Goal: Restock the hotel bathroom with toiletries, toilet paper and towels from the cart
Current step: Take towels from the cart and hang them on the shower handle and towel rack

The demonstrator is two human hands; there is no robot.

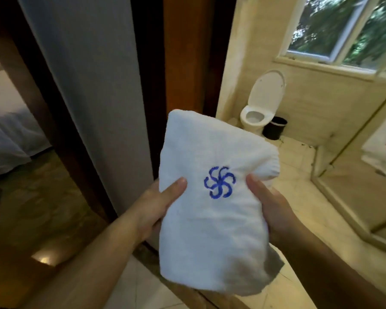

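A folded white towel (212, 224) with a blue pinwheel emblem fills the middle of the head view, held upright in front of me at the bathroom doorway. My left hand (156, 204) grips its left edge, thumb on the front and fingers hidden behind. My right hand (270, 206) grips the right edge the same way, thumb pressed beside the emblem. The cart is not in view.
A dark wooden door frame (183, 52) and a grey wall edge (87, 85) stand left of the opening. Inside, a toilet (261, 108) with raised lid, a black bin (275, 128), a window (343, 27), and a glass panel (363, 175) at right showing a towel's reflection.
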